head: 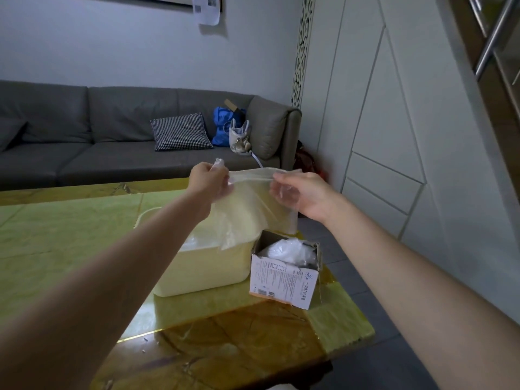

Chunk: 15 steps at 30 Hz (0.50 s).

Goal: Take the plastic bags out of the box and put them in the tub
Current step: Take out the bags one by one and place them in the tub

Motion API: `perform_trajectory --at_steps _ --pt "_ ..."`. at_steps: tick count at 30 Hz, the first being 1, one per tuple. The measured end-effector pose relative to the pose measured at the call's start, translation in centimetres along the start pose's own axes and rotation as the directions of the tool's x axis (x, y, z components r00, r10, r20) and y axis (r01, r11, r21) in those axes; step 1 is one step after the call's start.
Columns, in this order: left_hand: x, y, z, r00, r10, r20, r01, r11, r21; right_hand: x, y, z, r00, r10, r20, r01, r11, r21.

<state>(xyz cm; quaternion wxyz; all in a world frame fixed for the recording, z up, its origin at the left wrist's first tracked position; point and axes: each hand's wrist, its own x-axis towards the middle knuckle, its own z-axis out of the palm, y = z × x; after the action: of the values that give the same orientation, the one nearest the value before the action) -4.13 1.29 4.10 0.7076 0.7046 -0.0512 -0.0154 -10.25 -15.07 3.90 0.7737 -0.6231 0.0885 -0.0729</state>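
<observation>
Tub (pixel 208 273) is sitting on the tabletop (pixel 70 235); above it, my left hand (pixel 209 184) and right hand (pixel 306 195) are each pinching a plastic bag (pixel 250 204), stretching it. Box (pixel 284 280) is touching the tub's right side, more bags (pixel 287 250) inside.

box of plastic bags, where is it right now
In the head view, the box stands open on the table's right end, right beside the tub, below the right hand.

The bag (pixel 247 204) is thin, clear, crinkled plastic. The tub (pixel 202 271) is smooth matt plastic, the box (pixel 281 280) printed cardboard, torn. The tabletop (pixel 70 229) looks glossy, stone-like.
</observation>
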Motion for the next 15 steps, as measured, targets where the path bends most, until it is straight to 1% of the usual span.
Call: perform_trajectory --at_steps 3,6,8,9,10,12,14,15 --pt "0.4 -0.6 -0.7 0.994 0.108 -0.022 -0.104 0.986 0.132 0.1 -0.4 0.5 0.997 -0.037 -0.062 0.039 0.999 0.037" --pt "1.1 -1.3 -1.9 0.977 0.212 -0.007 -0.203 0.946 0.253 0.3 -0.5 0.9 0.997 -0.062 -0.038 0.063 0.998 0.022" --pt "1.3 -1.4 -2.7 0.966 0.259 -0.007 -0.247 0.927 0.283 0.6 -0.4 1.2 0.996 -0.081 -0.042 0.081 0.997 0.001" --pt "1.3 -1.4 -3.1 0.961 0.276 -0.016 -0.26 0.921 0.291 0.8 -0.3 1.4 0.992 -0.103 -0.072 0.101 0.994 -0.034" --pt "1.4 -1.4 -3.5 0.957 0.29 -0.028 -0.268 0.914 0.305 1.1 0.0 1.6 0.983 -0.135 -0.121 0.122 0.987 -0.107" --pt "1.7 -1.3 -4.6 0.949 0.309 -0.055 -0.274 0.9 0.34 1.8 0.7 2.5 0.95 -0.237 -0.205 0.16 0.93 -0.332" --pt "2.1 -1.0 -6.1 0.94 0.323 -0.11 -0.253 0.876 0.411 2.5 1.7 3.8 0.92 -0.344 -0.186 0.211 0.836 -0.506" --pt "2.4 -0.9 -7.1 0.93 0.329 -0.162 -0.216 0.848 0.484 2.9 2.4 4.5 0.913 -0.372 -0.168 0.229 0.808 -0.542"
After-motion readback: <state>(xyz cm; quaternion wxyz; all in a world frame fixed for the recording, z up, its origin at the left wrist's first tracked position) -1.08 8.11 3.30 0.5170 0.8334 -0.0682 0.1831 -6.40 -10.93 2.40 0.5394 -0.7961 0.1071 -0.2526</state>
